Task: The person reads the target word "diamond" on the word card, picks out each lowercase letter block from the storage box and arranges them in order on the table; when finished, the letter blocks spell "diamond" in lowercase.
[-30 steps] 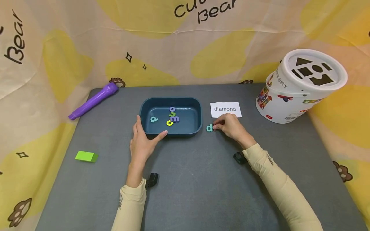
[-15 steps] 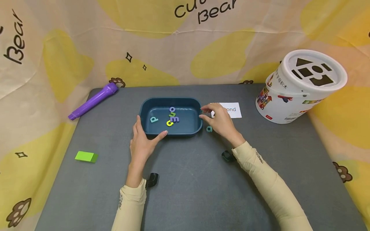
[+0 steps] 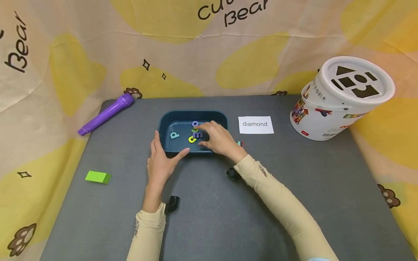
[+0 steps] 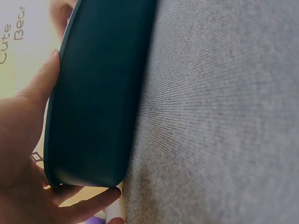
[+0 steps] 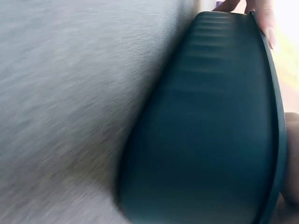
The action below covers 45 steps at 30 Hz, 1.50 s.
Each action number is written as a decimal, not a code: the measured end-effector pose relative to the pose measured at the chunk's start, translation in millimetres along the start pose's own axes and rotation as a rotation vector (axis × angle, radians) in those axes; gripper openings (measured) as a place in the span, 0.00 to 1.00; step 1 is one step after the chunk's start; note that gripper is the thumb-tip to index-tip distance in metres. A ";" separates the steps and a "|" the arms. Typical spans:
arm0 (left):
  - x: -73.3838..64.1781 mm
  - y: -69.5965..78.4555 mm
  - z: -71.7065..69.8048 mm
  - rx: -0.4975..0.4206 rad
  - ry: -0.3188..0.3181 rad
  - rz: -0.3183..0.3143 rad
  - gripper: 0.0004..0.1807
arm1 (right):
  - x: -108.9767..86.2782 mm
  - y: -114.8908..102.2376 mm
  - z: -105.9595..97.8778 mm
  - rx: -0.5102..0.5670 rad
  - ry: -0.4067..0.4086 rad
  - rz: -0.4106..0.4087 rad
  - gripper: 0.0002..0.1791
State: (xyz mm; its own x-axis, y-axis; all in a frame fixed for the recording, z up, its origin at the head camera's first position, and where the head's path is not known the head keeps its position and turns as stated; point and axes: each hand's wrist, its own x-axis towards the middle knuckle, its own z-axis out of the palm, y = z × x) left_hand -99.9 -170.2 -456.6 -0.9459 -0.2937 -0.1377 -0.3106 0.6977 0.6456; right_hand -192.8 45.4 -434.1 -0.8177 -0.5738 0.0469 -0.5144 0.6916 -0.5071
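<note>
A dark teal tray [image 3: 166, 146] lies on the table with small plastic letters inside: a turquoise one [image 3: 174, 135], a purple m [image 3: 197, 135], a yellow one [image 3: 192, 139], a lilac o [image 3: 195, 124] and a partly covered green one [image 3: 195, 129]. My left hand [image 3: 160, 161] holds the tray's near left corner, thumb on the front rim and fingers along the left end. My right hand [image 3: 218, 139] reaches over the tray's right side, thumb and fingers spread apart beside the m. Turquoise and red edges of letters [image 3: 240, 143] show behind the right hand, mostly hidden.
A white card [image 3: 256, 125] reading "diamond" lies right of the tray. Behind it on the right stands a white bucket [image 3: 339, 99] with shaped holes in its lid. A purple stick [image 3: 106, 114] lies at the left edge, and a green block [image 3: 98, 177] sits nearer.
My right hand has let go of the turquoise d beside the tray and moved left, past the card, to over the letters inside. The left hand and tray stay in place.
</note>
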 end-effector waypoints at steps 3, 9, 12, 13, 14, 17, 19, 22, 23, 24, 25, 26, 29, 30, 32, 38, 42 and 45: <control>0.3 0.8 0.6 0.004 0.000 0.002 0.73 | 10.1 -2.5 4.8 0.021 -0.059 -0.010 0.34; -0.2 2.9 2.6 -0.002 -0.012 0.009 0.73 | 22.1 -1.7 13.4 0.043 -0.111 0.007 0.29; -0.9 4.3 3.3 -0.006 -0.013 0.019 0.73 | 24.6 -0.7 17.1 0.031 -0.111 0.007 0.25; -1.1 4.6 3.5 -0.008 -0.014 0.020 0.73 | 25.1 -0.4 18.3 0.028 -0.110 0.008 0.23; -1.3 4.9 3.7 -0.008 -0.013 0.022 0.73 | 25.2 -0.3 19.1 0.028 -0.107 0.009 0.22; -1.2 5.2 4.3 -0.005 -0.009 0.023 0.73 | 25.4 -0.2 20.4 0.033 -0.098 0.003 0.15; -0.9 5.5 4.6 -0.003 -0.006 0.021 0.74 | 25.1 -0.1 20.3 0.034 -0.091 -0.004 0.12; -0.8 5.7 5.1 -0.003 -0.010 0.020 0.74 | 23.9 0.4 19.7 0.032 -0.086 -0.012 0.10; -0.7 5.5 5.4 -0.004 -0.012 0.021 0.74 | 23.5 0.4 19.1 0.031 -0.084 -0.011 0.10; -0.6 5.3 5.8 -0.007 -0.012 0.022 0.74 | 23.0 0.5 18.5 0.034 -0.080 -0.008 0.11; -0.5 5.1 6.3 -0.006 -0.013 0.023 0.74 | 22.3 0.4 17.3 0.040 -0.074 -0.005 0.11; -0.5 4.9 6.6 -0.007 -0.013 0.023 0.74 | 21.7 0.2 16.0 0.049 -0.067 -0.003 0.12; -0.3 4.3 7.6 -0.007 -0.009 0.020 0.73 | 18.4 -0.4 9.0 0.077 -0.035 -0.011 0.13; -0.4 4.1 7.7 -0.007 -0.007 0.017 0.73 | 16.5 0.0 5.8 0.087 -0.024 -0.015 0.14; -0.5 3.9 7.5 -0.007 -0.003 0.010 0.73 | 11.3 1.9 -2.1 0.098 0.006 -0.029 0.15; 0.6 2.4 5.9 -0.005 0.004 -0.001 0.73 | -12.2 21.3 -30.4 0.173 0.148 -0.019 0.16; 1.0 0.3 3.3 -0.002 0.018 -0.012 0.73 | -30.0 41.5 -46.8 0.234 0.247 -0.015 0.16; 1.5 0.0 2.3 -0.007 0.010 -0.010 0.74 | -46.6 60.1 -57.2 0.247 0.309 0.007 0.15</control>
State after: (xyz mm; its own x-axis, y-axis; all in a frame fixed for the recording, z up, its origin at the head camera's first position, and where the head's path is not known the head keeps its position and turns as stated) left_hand -101.5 -169.2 -458.6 -0.9420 -0.3067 -0.1364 -0.3189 0.6904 0.6494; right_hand -200.5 138.8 -417.6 -0.8794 -0.3847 0.2806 -0.4621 0.5471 -0.6980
